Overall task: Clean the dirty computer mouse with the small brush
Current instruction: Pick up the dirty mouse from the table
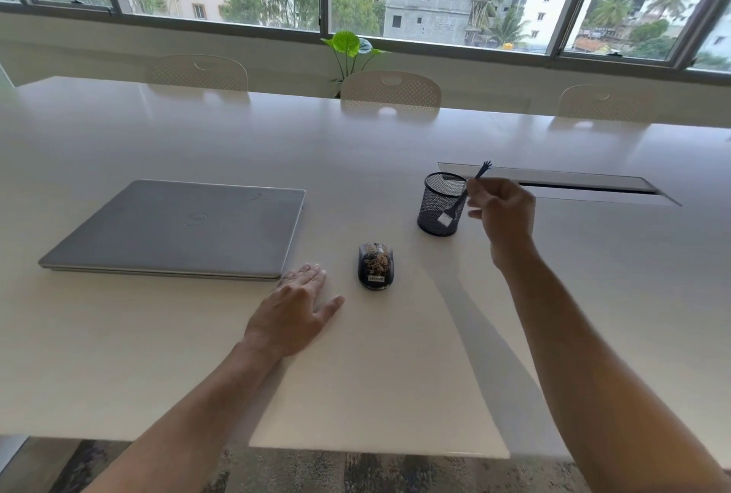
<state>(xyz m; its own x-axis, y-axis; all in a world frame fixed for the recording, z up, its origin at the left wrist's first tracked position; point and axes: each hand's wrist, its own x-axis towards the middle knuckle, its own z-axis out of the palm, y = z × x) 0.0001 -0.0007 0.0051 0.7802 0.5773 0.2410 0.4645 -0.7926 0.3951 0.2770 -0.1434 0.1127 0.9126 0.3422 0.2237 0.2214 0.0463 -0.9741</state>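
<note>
The right hand [500, 207] is pinching a small dark-handled, white-bristled brush [461, 200] beside the black mesh cup [435, 211]. The left hand [294, 310] is lying flat, fingers spread, on the white counter [197, 354] near the black, debris-covered computer mouse [375, 265].

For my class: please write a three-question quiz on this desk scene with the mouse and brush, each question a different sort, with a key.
1. True or false: the left hand grips the mouse.
2. Multiple choice: the small brush is held by the right hand in front of which item? A) the laptop B) the mesh pen cup C) the potted plant
3. Fill the gap: brown debris lies on top of the ____.

Key: 1 false, the left hand rests flat on the table beside the mouse; 2 B; 3 mouse.
</note>
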